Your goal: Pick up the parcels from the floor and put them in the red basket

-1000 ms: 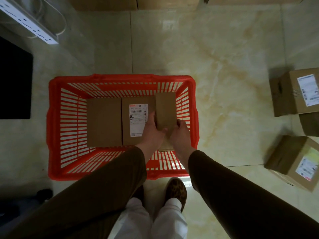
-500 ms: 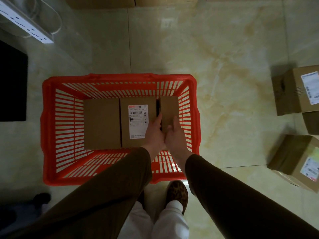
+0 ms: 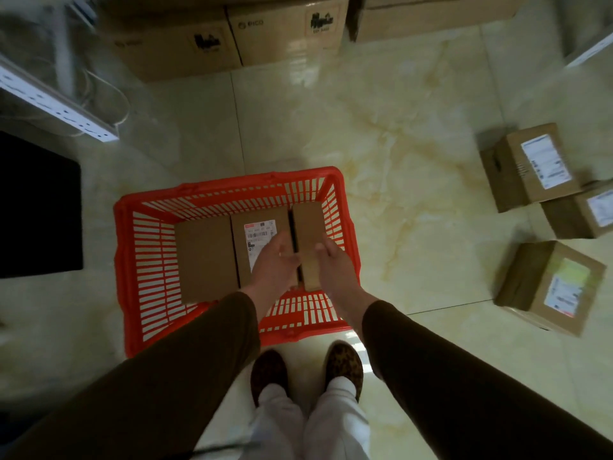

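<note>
Inside the red basket point(image 3: 129, 260), 3 parcels sit side by side; the narrow parcel point(image 3: 308, 234) stands rightmost. The left hand point(image 3: 275, 263) and right hand point(image 3: 335, 260) hover above it, each grip spread and empty. 3 more parcels point(image 3: 530, 167) lie on the floor point(image 3: 398, 161), well apart.

The person wears long dark brown sleeves point(image 3: 447, 370) on both arms. The sleeves are plain and end at the wrists. The left hand point(image 3: 273, 263) and the right hand point(image 3: 335, 260) are bare, with no gloves or rings to see. The trousers point(image 3: 311, 423) are white and loose. The two shoes point(image 3: 343, 361) are brown with dark spots, like a leopard's coat.
</note>
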{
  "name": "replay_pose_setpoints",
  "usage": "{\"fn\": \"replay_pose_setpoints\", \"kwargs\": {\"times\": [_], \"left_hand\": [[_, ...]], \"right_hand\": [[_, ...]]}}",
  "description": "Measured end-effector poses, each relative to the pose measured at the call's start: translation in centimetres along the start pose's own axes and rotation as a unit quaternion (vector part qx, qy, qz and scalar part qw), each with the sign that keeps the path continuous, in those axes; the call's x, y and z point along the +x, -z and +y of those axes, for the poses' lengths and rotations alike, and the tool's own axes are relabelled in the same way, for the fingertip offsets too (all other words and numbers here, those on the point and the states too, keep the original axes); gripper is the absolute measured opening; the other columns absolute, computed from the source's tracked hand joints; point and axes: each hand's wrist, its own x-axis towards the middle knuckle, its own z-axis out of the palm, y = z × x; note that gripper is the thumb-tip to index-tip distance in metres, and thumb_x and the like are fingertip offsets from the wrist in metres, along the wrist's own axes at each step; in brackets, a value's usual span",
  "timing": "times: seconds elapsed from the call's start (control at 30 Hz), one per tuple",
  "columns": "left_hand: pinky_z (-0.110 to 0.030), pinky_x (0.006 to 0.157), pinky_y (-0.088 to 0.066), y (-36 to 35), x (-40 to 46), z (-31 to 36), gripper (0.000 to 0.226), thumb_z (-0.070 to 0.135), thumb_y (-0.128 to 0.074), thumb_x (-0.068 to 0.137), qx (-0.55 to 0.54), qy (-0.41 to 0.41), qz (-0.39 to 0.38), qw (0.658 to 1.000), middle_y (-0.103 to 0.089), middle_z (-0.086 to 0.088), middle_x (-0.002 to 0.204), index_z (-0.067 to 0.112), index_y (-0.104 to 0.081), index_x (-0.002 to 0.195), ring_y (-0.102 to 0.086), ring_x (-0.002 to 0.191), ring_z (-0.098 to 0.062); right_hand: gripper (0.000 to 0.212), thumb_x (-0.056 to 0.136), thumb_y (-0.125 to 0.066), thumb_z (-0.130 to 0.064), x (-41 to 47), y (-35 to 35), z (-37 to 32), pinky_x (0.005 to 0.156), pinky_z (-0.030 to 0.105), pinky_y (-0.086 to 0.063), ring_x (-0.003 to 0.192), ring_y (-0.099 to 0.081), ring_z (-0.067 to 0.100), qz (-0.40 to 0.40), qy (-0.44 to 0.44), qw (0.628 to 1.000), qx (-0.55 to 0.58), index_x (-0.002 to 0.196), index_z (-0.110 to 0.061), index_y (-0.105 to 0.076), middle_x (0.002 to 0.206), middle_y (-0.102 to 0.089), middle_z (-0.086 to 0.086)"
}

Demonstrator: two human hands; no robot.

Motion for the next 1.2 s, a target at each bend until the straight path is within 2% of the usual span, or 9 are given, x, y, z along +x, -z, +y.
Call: {"fn": "replay_pose_setpoints", "kwargs": {"times": [0.1,0.2,0.3,0.43,0.57,0.7,0.93,1.1,1.2], "left_hand": [[-0.037,0.089,-0.052,0.8,-2.6,2.5,0.038,0.019,-0.061,0.097,-0.009,-0.002,0.006,1.000,-0.057,0.004,0.115,0.031,-0.050,0.131,-0.059,0.097,-0.013],[-0.027,0.078,-0.048,0.5,-5.2,5.0,0.034,0.019,-0.059,0.098,0.005,-0.027,-0.007,1.000,-0.061,0.003,0.117,0.025,-0.053,0.132,-0.060,0.095,-0.008],[-0.020,0.083,-0.045,-0.8,-8.0,7.7,0.047,0.019,-0.059,0.098,0.033,-0.050,-0.023,0.998,-0.059,0.001,0.123,0.017,-0.046,0.144,-0.060,0.101,-0.007],[-0.035,0.105,-0.042,-4.2,-10.9,10.4,0.047,0.024,-0.059,0.099,0.064,-0.070,-0.053,0.994,-0.057,-0.002,0.133,0.017,-0.046,0.144,-0.055,0.122,-0.018],[-0.029,0.093,-0.042,-9.9,-13.3,12.4,0.040,0.020,-0.061,0.097,0.082,-0.077,-0.051,0.992,-0.059,-0.004,0.129,0.017,-0.054,0.136,-0.056,0.115,-0.019],[-0.029,0.081,-0.047,-16.4,-16.0,13.9,0.039,0.022,-0.064,0.096,0.097,-0.091,-0.063,0.989,-0.060,-0.006,0.125,0.017,-0.056,0.133,-0.059,0.107,-0.020],[-0.032,0.095,-0.047,-26.3,-18.8,16.6,0.039,0.024,-0.064,0.096,0.123,-0.114,-0.077,0.983,-0.060,-0.005,0.120,0.016,-0.055,0.133,-0.059,0.106,-0.017],[-0.019,0.080,-0.042,-30.6,-17.9,19.2,0.038,0.026,-0.061,0.097,0.137,-0.125,-0.096,0.978,-0.058,0.003,0.118,0.020,-0.054,0.134,-0.056,0.106,-0.011],[-0.024,0.089,-0.045,-32.8,-16.7,21.1,0.038,0.025,-0.061,0.097,0.133,-0.120,-0.103,0.978,-0.058,0.001,0.122,0.020,-0.054,0.134,-0.056,0.110,-0.013]], "right_hand": [[0.042,0.107,-0.043,-0.030,-2.9,2.2,-1.9,0.111,0.046,-0.047,0.131,-0.059,0.030,0.008,0.001,1.000,0.025,0.147,-0.020,-0.050,0.142,-0.061,0.008],[0.030,0.097,-0.053,-0.042,-6.0,5.5,-2.9,0.086,0.043,-0.061,0.099,-0.074,0.025,0.035,-0.002,0.997,0.073,0.123,-0.030,-0.063,0.118,-0.072,0.000],[0.042,0.104,-0.055,-0.026,-8.5,9.2,-2.0,0.067,0.014,-0.050,0.093,-0.065,0.006,0.064,-0.016,0.992,0.111,0.145,-0.020,-0.050,0.138,-0.057,-0.004],[0.052,0.102,-0.058,-0.022,-11.1,14.2,-0.3,0.091,0.028,-0.043,0.117,-0.055,0.017,0.111,-0.011,0.985,0.134,0.152,-0.018,-0.046,0.149,-0.053,0.005],[0.049,0.100,-0.061,-0.023,-13.1,20.5,2.6,0.094,0.032,-0.047,0.121,-0.060,0.023,0.147,-0.018,0.974,0.171,0.148,-0.020,-0.050,0.142,-0.059,0.005],[0.043,0.100,-0.061,-0.022,-14.9,27.3,5.8,0.087,0.027,-0.043,0.109,-0.060,0.019,0.170,-0.024,0.970,0.172,0.142,-0.018,-0.055,0.130,-0.064,0.003],[0.035,0.101,-0.058,-0.022,-16.0,38.1,8.8,0.068,0.018,-0.041,0.082,-0.054,-0.001,0.201,-0.027,0.968,0.151,0.136,-0.019,-0.057,0.114,-0.061,-0.006],[0.030,0.099,-0.059,-0.018,-14.5,42.4,8.7,0.071,0.021,-0.045,0.080,-0.056,0.003,0.219,-0.033,0.963,0.153,0.129,-0.017,-0.063,0.098,-0.060,-0.013],[0.027,0.097,-0.059,-0.017,-13.1,44.6,8.3,0.078,0.032,-0.050,0.083,-0.060,0.017,0.213,-0.033,0.962,0.167,0.124,-0.017,-0.064,0.107,-0.067,-0.001]]}}
